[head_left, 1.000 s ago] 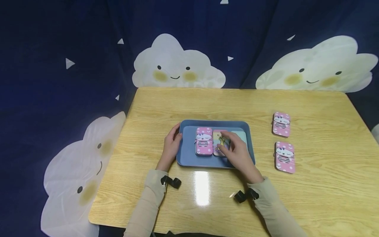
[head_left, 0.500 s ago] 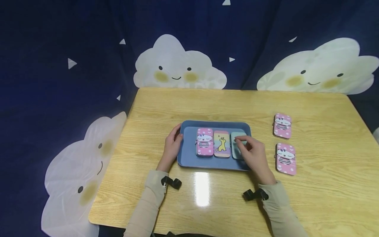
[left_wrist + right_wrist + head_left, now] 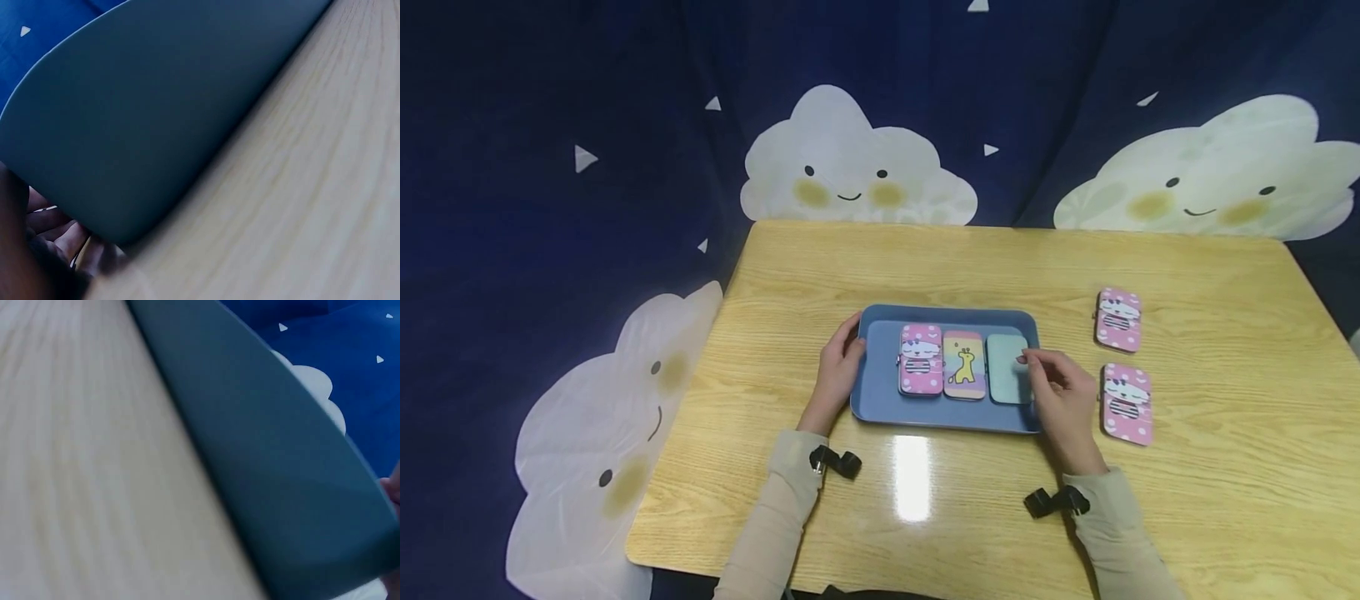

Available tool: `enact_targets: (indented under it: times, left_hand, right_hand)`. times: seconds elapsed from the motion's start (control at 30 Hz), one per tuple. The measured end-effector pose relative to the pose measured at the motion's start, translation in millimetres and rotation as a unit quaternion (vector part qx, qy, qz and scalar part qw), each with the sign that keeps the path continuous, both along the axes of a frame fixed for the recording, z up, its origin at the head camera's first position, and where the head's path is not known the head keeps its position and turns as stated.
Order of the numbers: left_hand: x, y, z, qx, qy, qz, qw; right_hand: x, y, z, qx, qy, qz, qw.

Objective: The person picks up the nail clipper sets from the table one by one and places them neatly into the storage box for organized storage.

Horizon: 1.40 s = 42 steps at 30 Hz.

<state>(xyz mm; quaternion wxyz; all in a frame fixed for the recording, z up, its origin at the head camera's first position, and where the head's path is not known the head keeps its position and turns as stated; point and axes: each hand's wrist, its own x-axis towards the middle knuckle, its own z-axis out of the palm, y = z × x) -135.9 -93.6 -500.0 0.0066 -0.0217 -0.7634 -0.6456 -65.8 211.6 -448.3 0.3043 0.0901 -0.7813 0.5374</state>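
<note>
A blue-grey tray [image 3: 880,408] bears three small tins in a row. At its left is a pink tin [image 3: 921,360] with a white cartoon animal. Beside that sits a pastel tin [image 3: 964,365] with a yellow giraffe, then a plain mint-green tin [image 3: 1008,368]. My left hand [image 3: 837,371] grips the tray's left wall; in the left wrist view its fingers [image 3: 72,237] show past the tray's corner. Over the tray's right rim, loosely bent, is my right hand [image 3: 1063,400], its fingertips near the green tin's right edge with nothing seen between them.
Two more pink tins, an upper tin [image 3: 1117,320] and a lower tin [image 3: 1126,403], lie on the wooden table [image 3: 1240,375] right of the tray. A dark blue curtain [image 3: 1022,83] with cloud faces hangs behind the table and along its left.
My right hand has moved right, from over the giraffe tin, across the green tin, to the tray's right rim, uncovering both tins. My left hand has stayed on the tray's left wall.
</note>
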Motion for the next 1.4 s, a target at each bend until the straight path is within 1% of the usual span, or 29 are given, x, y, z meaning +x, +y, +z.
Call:
enact_targets:
  times: [0.03,0.13,0.27,0.4,0.5,0.6,0.63,0.73,0.83,0.87,0.97,1.2,1.27,1.4]
  left_hand:
    - [0.4,-0.1,2.2,0.000,-0.002,-0.003,1.0000]
    - [5.5,0.7,17.2,-0.004,-0.006,-0.011,0.9999]
    - [13.6,2.6,36.8,-0.011,-0.007,-0.013,0.9998]
    - [15.9,3.4,40.9,-0.010,-0.007,-0.010,0.9999]
    - [15.0,2.4,38.9,-0.006,-0.006,-0.014,0.9999]
    - [13.8,1.1,36.8,-0.002,-0.004,-0.019,0.9998]
    - [11.3,0.4,31.3,-0.001,-0.003,-0.020,0.9998]
    - [5.9,-0.4,15.6,0.001,0.002,-0.016,0.9999]
    - [1.3,-0.4,0.3,0.001,0.005,-0.004,1.0000]
    - [1.9,0.1,-0.1,0.001,0.006,0.001,1.0000]
    - [2.4,0.8,-1.0,-0.002,0.006,0.009,0.9999]
    - [2.5,1.9,-1.3,-0.007,0.007,0.013,0.9999]
    - [2.4,1.7,-1.3,-0.007,0.008,0.012,0.9999]
    - [1.8,0.6,-1.2,-0.008,0.007,0.008,0.9999]
  right_hand:
    - [0.9,0.1,1.8,-0.001,0.009,-0.010,0.9999]
    - [-0.6,5.2,-0.5,-0.001,0.042,-0.036,0.9985]
    - [-7.1,18.6,-14.2,0.023,0.076,-0.075,0.9940]
    - [-12.8,32.7,-30.8,0.074,0.080,-0.115,0.9874]
    - [-14.3,39.7,-37.7,0.112,0.075,-0.142,0.9807]
    - [-14.7,42.9,-39.2,0.143,0.073,-0.179,0.9707]
    - [-14.2,43.5,-39.1,0.155,0.067,-0.194,0.9663]
    - [-11.3,46.1,-37.7,0.184,0.014,-0.233,0.9549]
    - [-7.4,49.0,-37.6,0.195,-0.065,-0.250,0.9463]
    - [-6.6,49.7,-37.4,0.196,-0.086,-0.251,0.9441]
    - [-5.2,50.9,-37.6,0.191,-0.120,-0.251,0.9412]
    - [-4.3,52.3,-38.3,0.192,-0.141,-0.253,0.9377]
    - [-5.1,54.2,-38.1,0.187,-0.132,-0.254,0.9398]
    - [-5.3,61.6,-36.7,0.169,-0.099,-0.260,0.9456]
